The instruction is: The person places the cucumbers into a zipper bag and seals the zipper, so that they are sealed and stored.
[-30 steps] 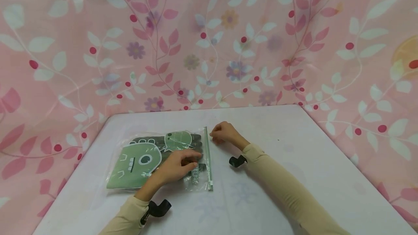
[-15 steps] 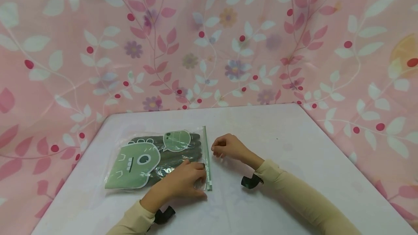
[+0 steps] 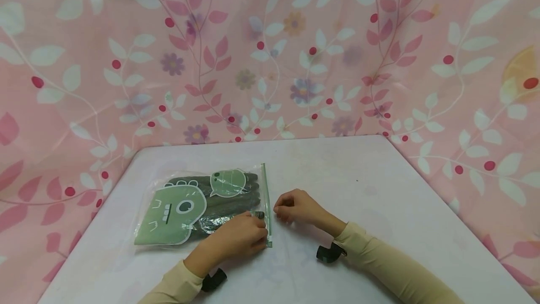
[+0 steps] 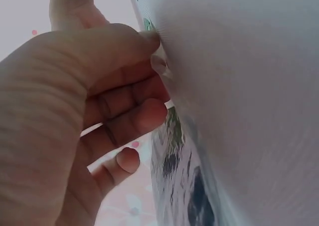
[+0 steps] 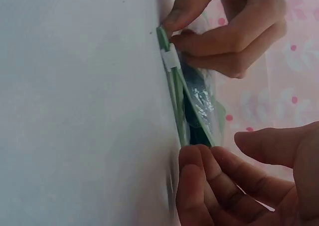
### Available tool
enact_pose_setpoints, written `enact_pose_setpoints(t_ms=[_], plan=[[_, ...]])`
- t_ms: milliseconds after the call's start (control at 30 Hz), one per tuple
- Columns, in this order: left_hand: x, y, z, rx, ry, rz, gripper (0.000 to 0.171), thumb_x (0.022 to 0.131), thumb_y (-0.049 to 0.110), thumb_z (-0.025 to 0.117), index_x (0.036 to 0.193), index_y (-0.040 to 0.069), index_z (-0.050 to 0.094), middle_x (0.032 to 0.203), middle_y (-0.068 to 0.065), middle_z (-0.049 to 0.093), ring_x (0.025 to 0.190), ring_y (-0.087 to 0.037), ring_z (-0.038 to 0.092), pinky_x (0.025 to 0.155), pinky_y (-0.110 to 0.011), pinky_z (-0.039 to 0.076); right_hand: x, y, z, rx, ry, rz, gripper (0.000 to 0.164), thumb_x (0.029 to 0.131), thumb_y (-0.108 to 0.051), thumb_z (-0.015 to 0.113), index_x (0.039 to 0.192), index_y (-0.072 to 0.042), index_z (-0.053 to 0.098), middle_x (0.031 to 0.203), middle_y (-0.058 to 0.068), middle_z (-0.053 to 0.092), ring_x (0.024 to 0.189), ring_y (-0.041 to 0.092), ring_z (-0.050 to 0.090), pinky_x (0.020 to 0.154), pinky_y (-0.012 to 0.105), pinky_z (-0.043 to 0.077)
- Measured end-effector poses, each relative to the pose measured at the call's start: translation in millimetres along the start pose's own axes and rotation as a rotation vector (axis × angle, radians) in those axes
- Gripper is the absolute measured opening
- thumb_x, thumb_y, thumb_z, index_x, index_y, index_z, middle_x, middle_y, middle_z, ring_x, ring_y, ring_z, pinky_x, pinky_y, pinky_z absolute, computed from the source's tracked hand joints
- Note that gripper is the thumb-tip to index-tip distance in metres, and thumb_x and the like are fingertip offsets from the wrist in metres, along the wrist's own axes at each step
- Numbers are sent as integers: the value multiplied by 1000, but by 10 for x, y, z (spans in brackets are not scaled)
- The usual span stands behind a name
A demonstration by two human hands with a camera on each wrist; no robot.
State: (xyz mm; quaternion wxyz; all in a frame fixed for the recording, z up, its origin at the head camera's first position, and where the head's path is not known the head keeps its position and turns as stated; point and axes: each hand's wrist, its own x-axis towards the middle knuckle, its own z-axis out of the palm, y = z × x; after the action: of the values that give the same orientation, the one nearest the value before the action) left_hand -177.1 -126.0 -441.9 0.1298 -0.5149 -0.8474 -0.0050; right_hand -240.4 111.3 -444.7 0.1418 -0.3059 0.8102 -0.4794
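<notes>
A clear slider zip bag (image 3: pixel 179 215) printed with green cartoon monsters lies flat on the table's left half. Dark green, ridged contents (image 3: pixel 228 206) show through the plastic. Its green zip strip (image 3: pixel 266 186) faces right. At the near end of that strip, my left hand (image 3: pixel 238 236) pinches the bag's corner between thumb and fingers, beside the white slider (image 5: pixel 170 59). The right wrist view shows the strip's two sides parted behind the slider. Just right of the strip is my right hand (image 3: pixel 301 208), fingers loosely bent, fingertips right at the opening and thumb apart from them.
A white-covered table (image 3: pixel 337 163) carries the bag. Pink floral cloth (image 3: pixel 270 60) hangs behind and beside it. A black wrist camera (image 3: pixel 331 252) sits under the right wrist, another black camera (image 3: pixel 214 280) under the left.
My left hand has moved from over the bag to its near right corner and now pinches it. My right hand has come nearer along the zip strip. The bag has barely shifted.
</notes>
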Motion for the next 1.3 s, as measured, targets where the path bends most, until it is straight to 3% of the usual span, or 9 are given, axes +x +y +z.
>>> enact_pose_setpoints(t_ms=[233, 500, 733, 900, 1100, 1200, 1300], plan=[[0, 0, -32, 100, 17, 101, 19, 85, 19, 81, 73, 23, 66, 73, 12, 55, 66, -6, 53, 64, -24, 38, -51, 0, 75, 128, -86, 29, 16, 101, -11, 66, 96, 2, 76, 76, 13, 72, 63, 27, 71, 56, 38, 60], [-12, -90, -50, 16, 249, 115, 22, 78, 12, 80, 73, 18, 59, 71, 11, 47, 62, -5, 43, 62, -24, 44, -77, -27, 171, 340, -206, 144, 33, 103, -24, 68, 87, 3, 77, 74, 24, 71, 55, 24, 71, 51, 33, 58], [-16, -109, -57, 1, 341, 140, 21, 74, 8, 78, 74, 17, 58, 71, 10, 43, 61, -4, 36, 59, -23, 41, -128, -38, 225, 426, -241, 223, 31, 101, -22, 70, 90, 5, 79, 77, 25, 72, 56, 20, 71, 51, 29, 57], [-30, -84, -31, -33, 283, 120, 20, 78, 11, 78, 78, 18, 59, 75, 11, 49, 64, -4, 42, 62, -23, 43, -137, -14, 254, 453, -253, 216, 23, 99, -12, 69, 89, 6, 79, 77, 23, 73, 57, 19, 71, 52, 28, 57], [-41, -55, -13, -45, 121, -6, 26, 86, 29, 83, 79, 22, 59, 74, 15, 46, 62, -2, 41, 61, -24, 41, -135, 3, 282, 477, -244, 235, 23, 98, -12, 68, 88, 7, 78, 73, 18, 72, 56, 17, 69, 51, 25, 56], [-26, -42, -1, -47, 68, -33, 20, 87, 25, 80, 80, 22, 62, 72, 16, 47, 60, -2, 43, 60, -24, 43, -147, -1, 298, 499, -238, 245, 24, 98, -12, 66, 90, 7, 78, 72, 16, 72, 55, 16, 69, 50, 25, 55], [-22, -30, 15, -47, 61, -24, 14, 84, 18, 78, 81, 20, 65, 70, 14, 50, 59, -4, 47, 61, -25, 45, -156, -9, 325, 519, -228, 256, 22, 97, -11, 66, 92, 7, 78, 72, 15, 72, 55, 16, 68, 50, 25, 55]])
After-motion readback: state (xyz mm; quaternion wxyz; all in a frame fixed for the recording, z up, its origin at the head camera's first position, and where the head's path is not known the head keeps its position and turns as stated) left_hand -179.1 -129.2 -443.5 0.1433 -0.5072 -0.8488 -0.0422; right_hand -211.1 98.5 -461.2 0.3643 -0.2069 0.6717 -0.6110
